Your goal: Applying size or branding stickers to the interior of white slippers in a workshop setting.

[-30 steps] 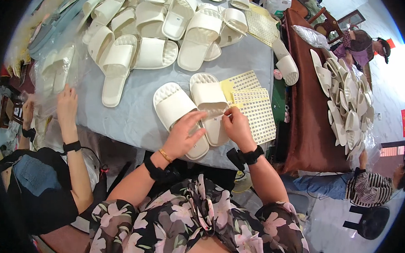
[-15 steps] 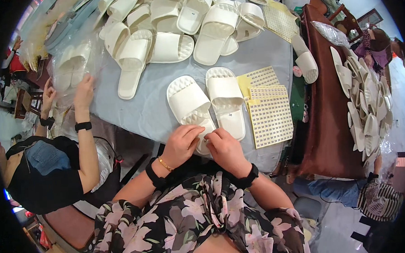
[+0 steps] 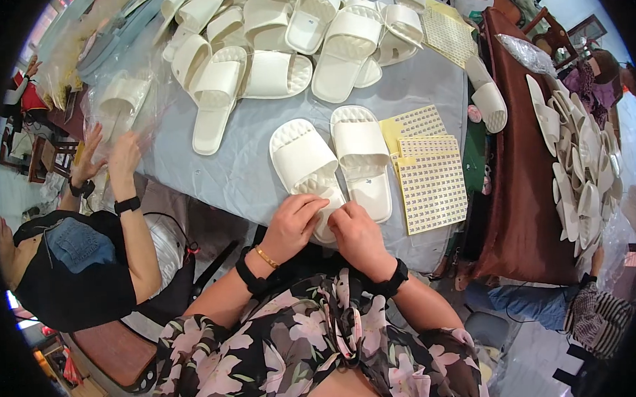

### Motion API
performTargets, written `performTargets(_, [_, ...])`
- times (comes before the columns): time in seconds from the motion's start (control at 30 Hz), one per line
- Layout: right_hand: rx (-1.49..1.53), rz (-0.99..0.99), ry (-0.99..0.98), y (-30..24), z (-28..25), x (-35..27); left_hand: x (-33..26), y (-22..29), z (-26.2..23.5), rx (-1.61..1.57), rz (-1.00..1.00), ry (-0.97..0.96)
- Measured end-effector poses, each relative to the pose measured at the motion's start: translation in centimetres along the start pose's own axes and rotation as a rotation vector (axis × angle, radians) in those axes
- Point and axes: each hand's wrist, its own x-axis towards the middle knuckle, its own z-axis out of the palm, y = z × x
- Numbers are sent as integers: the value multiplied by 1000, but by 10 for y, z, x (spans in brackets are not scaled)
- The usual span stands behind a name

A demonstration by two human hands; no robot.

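Observation:
A pair of cream slippers lies before me on the grey-covered table, the left slipper (image 3: pixel 303 160) tilted slightly and the right slipper (image 3: pixel 362 147) nearly straight. The right one has a small dark-printed label on its insole. My left hand (image 3: pixel 289 228) and my right hand (image 3: pixel 361 233) meet over the left slipper's heel, their fingers pinched together close to each other. Whatever is between the fingertips is too small or hidden to make out. Beside the right slipper are yellow-edged sticker sheets (image 3: pixel 435 193), stacked and overlapping, with rows of small printed labels.
A pile of cream slippers (image 3: pixel 268 30) covers the table's far side. At left, a co-worker's hands (image 3: pixel 121 161) are at a clear plastic bag (image 3: pixel 125 93) with slippers. More slippers (image 3: pixel 579 159) are heaped on a brown-covered table (image 3: pixel 516 190) at right.
The whole scene has shifted slightly to the right in view. My pinched hands remain over the left slipper's heel. The co-worker's hands and the plastic bag have moved, the fingers now more spread.

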Motion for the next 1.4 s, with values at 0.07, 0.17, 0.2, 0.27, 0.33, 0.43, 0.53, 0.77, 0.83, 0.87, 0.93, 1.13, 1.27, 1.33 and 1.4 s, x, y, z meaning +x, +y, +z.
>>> performTargets(0.07, [16, 16, -38, 3, 0, 0, 0, -1, 0, -2, -1, -2])
performTargets(0.17, [89, 38, 28, 0, -2, 1, 1, -2, 0, -6, -1, -2])
performTargets(0.2, [88, 39, 27, 1, -2, 0, 0, -2, 0, -12, 0, -1])
performTargets(0.27, [73, -17, 12, 4, 0, -2, -1, -3, 1, -21, 1, 0])
performTargets(0.33, [93, -4, 17, 3, -2, 0, -1, -4, 2, -13, -11, -1])
performTargets(0.43, [107, 3, 21, 0, -5, 1, -1, -5, 0, -25, -14, -8])
performTargets(0.53, [98, 2, -10, 2, -5, 0, -1, -6, 1, -20, 0, -1])
performTargets(0.77, [108, 21, -25, -1, -8, 1, -1, -4, 0, -47, -13, 0])
performTargets(0.83, [109, 5, -32, 3, -6, 0, -1, -4, -1, -36, -19, -14])
performTargets(0.87, [111, -11, -38, 4, -5, -1, -1, -4, -1, -37, -19, -12])
performTargets(0.93, [141, 37, -21, -3, -8, 2, -2, -5, 0, -39, -12, -5])
performTargets(1.13, [153, 49, -40, 2, -5, 0, -2, -6, 0, -40, -14, -5])
performTargets(1.27, [159, 80, 14, -4, -5, 1, -3, -7, 0, -33, -18, -13])
performTargets(1.33, [153, 50, -20, 3, -4, -2, -3, -6, 0, -30, -11, -8])
performTargets(1.4, [148, 20, -54, 3, -5, -3, -3, -6, 0, -38, -12, -9])
